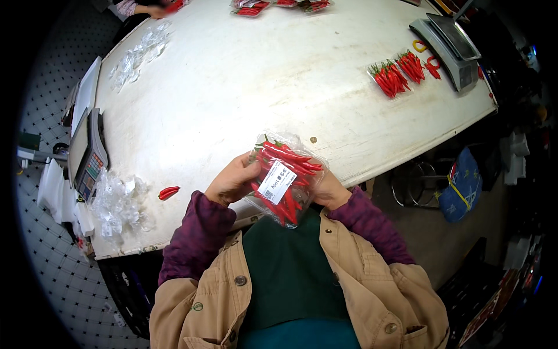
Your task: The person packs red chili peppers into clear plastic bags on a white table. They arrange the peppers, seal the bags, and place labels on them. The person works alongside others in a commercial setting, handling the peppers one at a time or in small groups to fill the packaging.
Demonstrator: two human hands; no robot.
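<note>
In front of my chest, above the near edge of the table, I hold a clear plastic pack of red chili peppers [293, 156]. A white printed label [276, 182] is stuck on its upper face. My left hand [235, 177] grips the pack's left side, with the thumb lying on top of the film. On the opposite side my right hand [331, 189] holds the edge; most of its fingers are hidden behind the pack. A single loose red chili [168, 192] lies on the table to the left of my left hand.
Crumpled clear plastic [119, 203] lies beside a scale [87, 151] at the left edge. More plastic scraps [139, 55] sit farther back. Chili packs [389, 78] rest near another scale [453, 43] at right. Another person's hand [156, 11] is at the far left.
</note>
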